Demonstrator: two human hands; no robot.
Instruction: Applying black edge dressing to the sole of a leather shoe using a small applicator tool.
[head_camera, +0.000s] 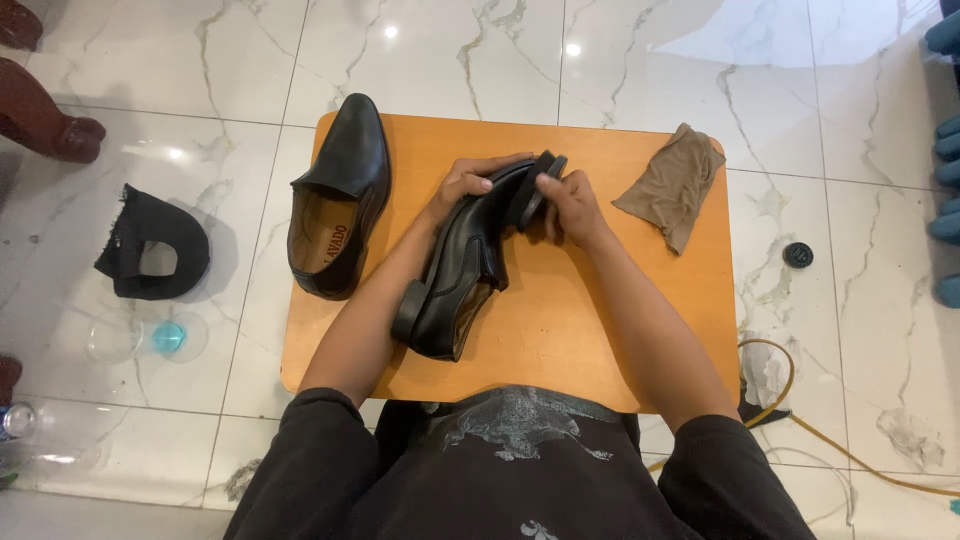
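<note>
Black cloth (152, 243): on the marble floor (450, 50), well to the left of both hands, beside a clear cup (150, 337) with blue inside.
Second shoe (335, 200): black loafer lying on the orange board (600, 330), just left of the left hand's fingers, opening up.
Left hand (462, 184): fingers wrapped over the toe end of the held shoe (462, 265), pressed together against the leather.
Held shoe: black leather, tilted on its side between the two hands, heel toward the body, above the board.
Right hand (572, 205): fingers closed on a dark round brush or pad (538, 188) pressed at the shoe's toe.
Handling: probably light but stiff in the sole, the polished upper likely slippery; heel or sole edge looks the firmest hold.
Tan cloth (672, 183): crumpled on the board, right of the right fingers.
Small black lid (797, 254): on the floor, farther right.
</note>
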